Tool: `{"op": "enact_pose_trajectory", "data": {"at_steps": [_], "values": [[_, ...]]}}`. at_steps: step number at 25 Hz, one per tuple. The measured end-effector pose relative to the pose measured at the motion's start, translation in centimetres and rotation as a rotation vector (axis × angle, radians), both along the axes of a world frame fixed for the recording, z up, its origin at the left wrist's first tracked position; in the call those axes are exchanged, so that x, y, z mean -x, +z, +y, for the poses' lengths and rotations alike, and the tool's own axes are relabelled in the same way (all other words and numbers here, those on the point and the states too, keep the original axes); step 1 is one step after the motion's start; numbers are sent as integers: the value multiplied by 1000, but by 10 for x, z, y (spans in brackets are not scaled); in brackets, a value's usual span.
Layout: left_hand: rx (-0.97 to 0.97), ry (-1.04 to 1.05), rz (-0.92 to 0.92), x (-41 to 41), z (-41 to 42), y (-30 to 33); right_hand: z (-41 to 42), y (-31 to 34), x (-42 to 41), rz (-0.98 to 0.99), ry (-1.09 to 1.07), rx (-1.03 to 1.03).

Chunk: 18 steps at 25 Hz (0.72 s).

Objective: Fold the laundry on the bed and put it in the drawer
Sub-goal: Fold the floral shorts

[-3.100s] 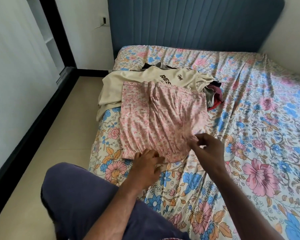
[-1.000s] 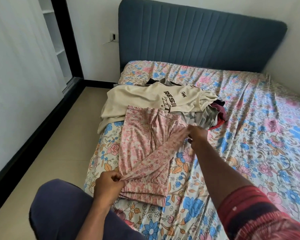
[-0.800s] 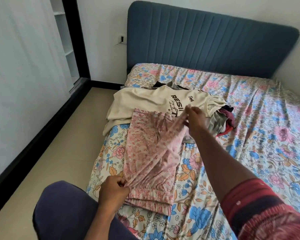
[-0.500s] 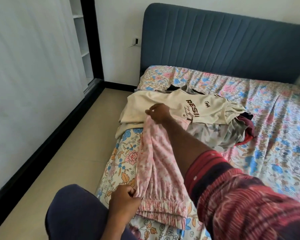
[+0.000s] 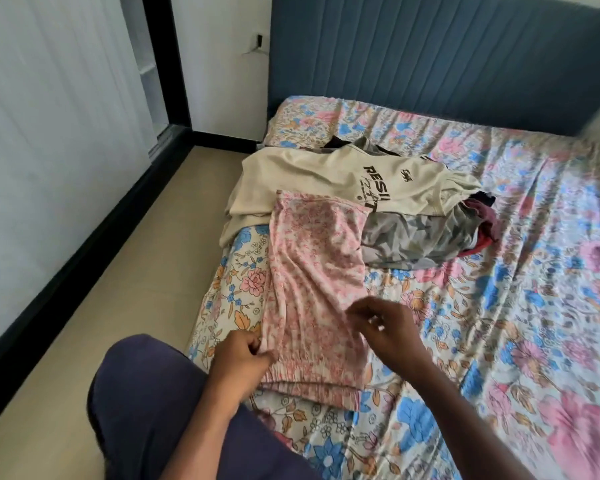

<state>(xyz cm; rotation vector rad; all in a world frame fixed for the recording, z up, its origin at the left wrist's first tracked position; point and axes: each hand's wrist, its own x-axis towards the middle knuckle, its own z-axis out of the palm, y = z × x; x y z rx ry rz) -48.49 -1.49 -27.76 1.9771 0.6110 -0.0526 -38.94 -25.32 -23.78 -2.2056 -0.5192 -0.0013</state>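
Observation:
A pink floral garment [image 5: 314,271] lies folded in half lengthwise near the bed's left edge, its elastic waistband toward me. My left hand [image 5: 240,356] pinches the waistband's left corner. My right hand [image 5: 383,322] hovers over the garment's lower right edge with fingers loosely spread and nothing in it. Behind the garment lies a pile of laundry: a cream T-shirt [image 5: 319,176] with black lettering on top, a grey patterned piece [image 5: 416,237] and dark red clothes [image 5: 482,216] under it.
The bed [image 5: 499,306] wears a floral sheet and has a blue padded headboard [image 5: 430,57]. My knee in dark blue trousers [image 5: 146,393] is at the bed's near left corner. Beige floor [image 5: 118,289] runs along the left, beside a white wall with black skirting.
My right hand carried the garment's right half over to the left, laid it down and let go, then drew back toward the waistband. My left hand kept its pinch.

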Motion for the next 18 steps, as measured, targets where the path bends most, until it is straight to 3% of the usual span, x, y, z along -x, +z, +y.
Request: {"op": "enact_pose_trajectory", "data": {"at_steps": [4, 13, 18], "values": [[-41, -56, 8, 5, 4, -1, -36, -23, 59, 175, 187, 211], [-66, -3, -103, 21, -5, 12, -19, -52, 96, -195, -63, 206], [-157, -66, -64, 23, -6, 17, -19, -66, 107, -29, -112, 282]]}}
